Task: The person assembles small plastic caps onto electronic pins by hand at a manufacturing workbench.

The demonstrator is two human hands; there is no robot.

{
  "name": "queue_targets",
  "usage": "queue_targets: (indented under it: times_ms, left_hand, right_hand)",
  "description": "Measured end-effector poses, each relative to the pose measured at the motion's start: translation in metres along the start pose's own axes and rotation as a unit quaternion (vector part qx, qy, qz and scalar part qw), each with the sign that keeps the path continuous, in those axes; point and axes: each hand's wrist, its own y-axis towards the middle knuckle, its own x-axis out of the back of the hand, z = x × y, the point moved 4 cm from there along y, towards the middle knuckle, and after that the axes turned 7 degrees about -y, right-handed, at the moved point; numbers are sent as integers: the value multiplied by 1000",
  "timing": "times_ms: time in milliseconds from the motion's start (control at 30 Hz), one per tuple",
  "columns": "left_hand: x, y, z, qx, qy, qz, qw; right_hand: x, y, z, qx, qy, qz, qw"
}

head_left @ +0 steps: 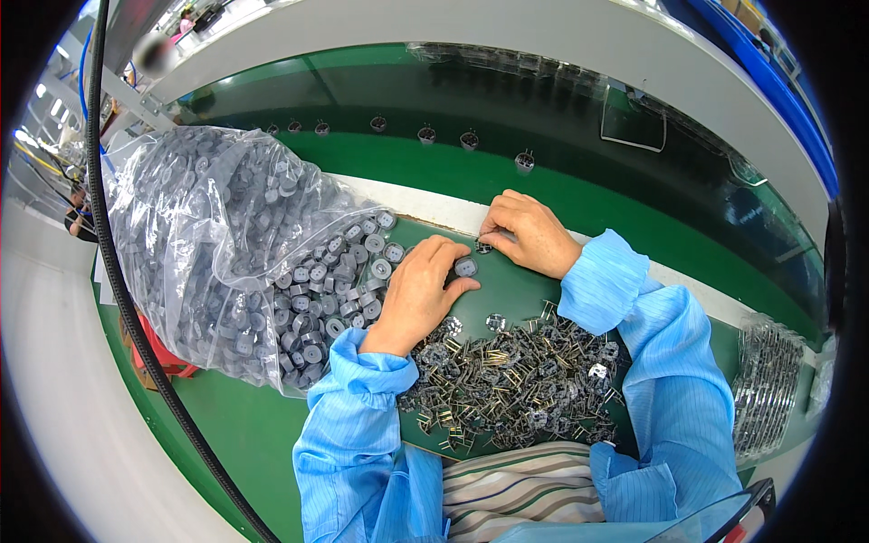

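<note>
My left hand (421, 290) rests on the green work surface and pinches a small grey round part (465, 267) between thumb and fingers. My right hand (529, 233) sits just beyond it, fingers curled around a small dark pinned part (484, 245) at the white strip's edge. A heap of dark pinned metal parts (516, 376) lies between my blue-sleeved forearms. Grey round parts (348, 281) spill from a clear plastic bag (217, 244) on my left.
A green conveyor belt (579, 195) runs past the white strip, carrying a row of small assembled parts (425, 136). A black cable (136, 317) curves down the left. Clear plastic trays (765, 385) are stacked at the right. A person is far back left.
</note>
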Motion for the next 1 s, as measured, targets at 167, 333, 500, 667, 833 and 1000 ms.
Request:
queue_targets:
  times_ms: [167,333,500,667,833,1000]
  left_hand:
    - [-1,-1,8,47,1,9,999]
    - [-4,-1,9,31,-21,24,999]
    - [-5,-1,11,36,-19,26,999]
    - [-7,-2,10,24,-27,19,999]
    - [-8,-1,11,41,-43,29,998]
    - [-8,-1,12,49,-57,42,996]
  right_hand:
    - [1,-1,4,-10,92,3,996]
    - [-5,-4,22,46,37,9,998]
    - [-2,-3,33,86,-24,20,996]
    - [-3,-4,28,61,6,53,997]
    - [-3,-5,31,72,11,30,997]
    - [-6,-5,25,-16,115,91,989]
